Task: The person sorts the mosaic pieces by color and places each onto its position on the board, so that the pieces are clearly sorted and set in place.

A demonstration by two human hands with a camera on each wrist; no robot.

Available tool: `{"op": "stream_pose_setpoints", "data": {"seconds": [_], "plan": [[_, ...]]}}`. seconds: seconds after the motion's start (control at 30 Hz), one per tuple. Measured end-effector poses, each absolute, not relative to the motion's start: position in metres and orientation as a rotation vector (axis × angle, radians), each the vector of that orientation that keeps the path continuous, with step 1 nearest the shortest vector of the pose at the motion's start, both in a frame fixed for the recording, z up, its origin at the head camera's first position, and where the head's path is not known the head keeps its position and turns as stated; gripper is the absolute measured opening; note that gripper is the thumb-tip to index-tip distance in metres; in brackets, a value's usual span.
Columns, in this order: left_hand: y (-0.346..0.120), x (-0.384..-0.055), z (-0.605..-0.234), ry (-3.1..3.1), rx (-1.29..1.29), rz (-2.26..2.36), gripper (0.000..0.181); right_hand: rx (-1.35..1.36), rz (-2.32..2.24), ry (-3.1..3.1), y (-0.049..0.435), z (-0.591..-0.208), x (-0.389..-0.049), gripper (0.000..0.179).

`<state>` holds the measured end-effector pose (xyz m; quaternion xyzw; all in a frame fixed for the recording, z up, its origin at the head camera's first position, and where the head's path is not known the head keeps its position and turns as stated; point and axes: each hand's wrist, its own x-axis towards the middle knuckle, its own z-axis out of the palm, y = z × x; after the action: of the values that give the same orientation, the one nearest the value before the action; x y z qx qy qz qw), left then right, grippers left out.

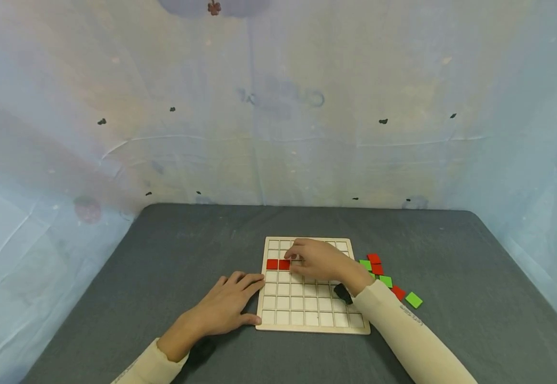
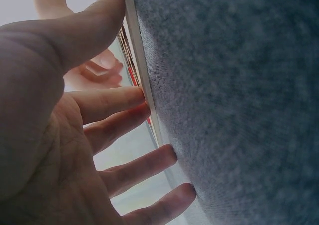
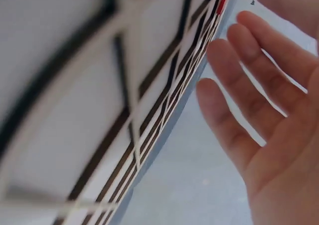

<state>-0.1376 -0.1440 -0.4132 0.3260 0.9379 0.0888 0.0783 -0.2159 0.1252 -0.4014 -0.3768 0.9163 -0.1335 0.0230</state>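
A left hand (image 1: 227, 304) is bracing a gridded board (image 1: 314, 331) while a right hand (image 1: 323, 261) is arching over it.

The left hand is spreading its fingers, thumb and forefinger touching the board's edge, probably to stop it sliding on the grey table (image 1: 201, 229). Just beyond those fingertips, two red tiles (image 1: 272, 264) are sitting side by side in the board; compartments (image 1: 283, 318) level with the left thumb are showing bare, and those beneath the right hand are hiding from me. The right hand is holding thumb and loosely bent fingers apart, just beside the tiles, pinching nothing I can see. Past its wrist, loose red tiles (image 1: 374, 258) and green tiles (image 1: 414, 300) are lying, presumably for easy reach.
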Motion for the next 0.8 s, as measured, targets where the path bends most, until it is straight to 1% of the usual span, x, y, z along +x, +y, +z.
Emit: {"op": "stream_pose_setpoints", "data": {"seconds": [0.17, 0.4, 0.6, 0.8], "plan": [[-0.145, -0.137, -0.413, 2.802, 0.994, 0.270, 0.077, -1.137, -0.409, 2.850, 0.148, -0.397, -0.202, 0.027], [-0.146, -0.137, -0.412, 2.799, 1.009, 0.258, 0.077, -1.068, -0.403, 2.890, 0.203, -0.388, -0.177, 0.030], [-0.147, -0.138, -0.412, 2.794, 1.003, 0.255, 0.077, -0.953, -0.388, 2.955, 0.250, -0.389, -0.157, 0.026], [-0.145, -0.138, -0.412, 2.792, 0.990, 0.253, 0.077, -0.937, -0.369, 3.011, 0.285, -0.395, -0.138, 0.024]]}}
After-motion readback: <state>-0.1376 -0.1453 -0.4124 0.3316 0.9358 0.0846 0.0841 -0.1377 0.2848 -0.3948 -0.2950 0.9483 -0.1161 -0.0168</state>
